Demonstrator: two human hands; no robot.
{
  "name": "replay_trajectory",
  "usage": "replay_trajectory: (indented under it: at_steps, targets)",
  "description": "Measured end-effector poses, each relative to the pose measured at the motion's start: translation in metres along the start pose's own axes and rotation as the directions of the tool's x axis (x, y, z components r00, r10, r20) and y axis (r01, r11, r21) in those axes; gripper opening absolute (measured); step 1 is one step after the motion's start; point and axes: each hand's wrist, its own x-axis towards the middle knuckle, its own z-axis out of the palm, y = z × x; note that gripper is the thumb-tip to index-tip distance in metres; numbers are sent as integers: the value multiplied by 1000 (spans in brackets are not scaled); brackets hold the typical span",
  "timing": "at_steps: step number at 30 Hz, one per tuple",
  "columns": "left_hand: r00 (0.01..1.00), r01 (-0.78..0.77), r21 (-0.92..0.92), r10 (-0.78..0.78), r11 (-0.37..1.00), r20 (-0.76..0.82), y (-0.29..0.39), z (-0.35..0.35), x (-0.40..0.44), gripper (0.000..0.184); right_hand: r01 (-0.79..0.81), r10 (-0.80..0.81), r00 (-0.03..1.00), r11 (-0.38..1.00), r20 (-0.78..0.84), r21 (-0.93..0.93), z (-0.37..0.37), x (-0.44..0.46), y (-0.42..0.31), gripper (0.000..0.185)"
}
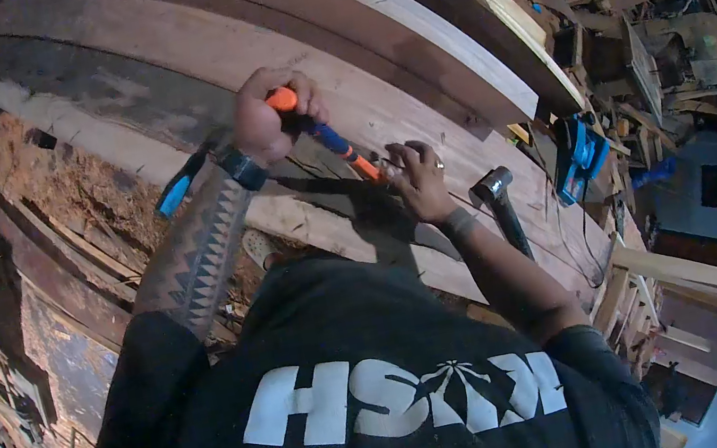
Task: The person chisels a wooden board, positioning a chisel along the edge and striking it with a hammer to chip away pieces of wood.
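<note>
My left hand [263, 118] is closed around the upper part of a hand tool with an orange-and-blue handle [330, 137]. The tool slants down to the right over a wooden plank; its tip is hidden, so its exact kind cannot be told. My right hand [420, 179], with a ring on one finger, has its fingers curled at the tool's lower orange end. Just right of that hand, a hammer [494, 185] rests on the wood, its dark handle pointing toward me. A blue-and-black object [178, 190] shows partly behind my left wrist.
Long boards [431, 38] run along the far side of the work surface. A blue power tool [583, 157] with a cord lies at the right. Wood shavings [101, 178] cover the ground at the left. Scrap timber and a pale rounded chair [700, 50] stand at the far right.
</note>
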Motion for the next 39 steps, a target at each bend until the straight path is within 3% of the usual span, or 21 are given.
replay_trajectory:
  at_steps: [2,5,6,9,12,15,16,19,20,21,22,24,27,28,30,32,33,34,36,38,39]
  targets:
    - [999,34,-25,-34,999,0,7,-6,-8,42,2,-6,998,998,68,70,-6,14,-9,58]
    - [1000,5,-132,-4,991,1,5,-26,-30,41,33,-15,998,936,-56,351,11,29,6,62]
    - [1000,-8,-135,4,991,-30,7,-37,-36,40,67,-59,997,979,-49,191,2,29,-3,64]
    - [997,28,-73,-33,997,-65,12,-26,-34,38,70,-58,997,938,-45,338,-10,30,-9,63]
    - [969,49,456,-152,889,192,29,37,-5,33,62,-11,994,877,-110,476,7,18,11,65]
    - [913,-12,265,-97,964,396,13,54,5,29,82,14,984,848,-177,524,23,12,31,61]
    - [914,-57,247,-49,967,402,10,68,7,25,100,-1,983,842,-183,530,20,13,30,59]
    - [909,68,345,-201,936,366,13,77,9,24,134,-22,981,792,-192,596,18,11,33,52]
    - [925,120,390,-246,913,289,12,83,7,23,141,-17,980,753,-196,642,25,12,40,51]
    - [930,113,376,-231,920,287,8,82,8,22,144,-10,981,712,-195,688,30,11,45,49]
    - [934,103,362,-215,926,285,3,80,10,22,123,-10,983,784,-185,609,32,12,52,47]
    - [924,60,314,-172,948,342,-4,82,14,24,130,-8,982,761,-190,636,39,13,59,46]
    - [928,-95,489,-101,867,359,-8,105,15,28,134,-54,984,849,-168,510,32,12,58,44]
    - [925,62,427,-213,902,315,-7,100,12,27,117,-57,989,855,-133,505,36,13,64,44]
    - [899,-365,585,113,725,422,-18,73,0,24,163,-111,983,899,-147,407,25,16,52,43]
    - [901,-403,497,236,768,365,-14,44,-15,22,-9,81,994,735,-74,678,29,19,49,44]
    - [950,-257,308,181,916,254,-3,22,-29,22,-98,172,985,612,-11,785,32,19,47,44]
    - [982,-106,78,92,991,166,4,9,-39,22,-88,202,972,782,-117,616,20,22,26,44]
    - [982,-156,101,144,983,118,-4,5,-62,23,-200,255,966,853,-52,482,7,28,16,45]
    - [966,-248,137,233,959,115,-16,11,-76,22,-216,241,970,894,-15,393,24,30,41,45]
    - [970,-242,191,234,951,61,-19,23,-84,21,-143,174,982,940,-72,310,21,37,39,46]
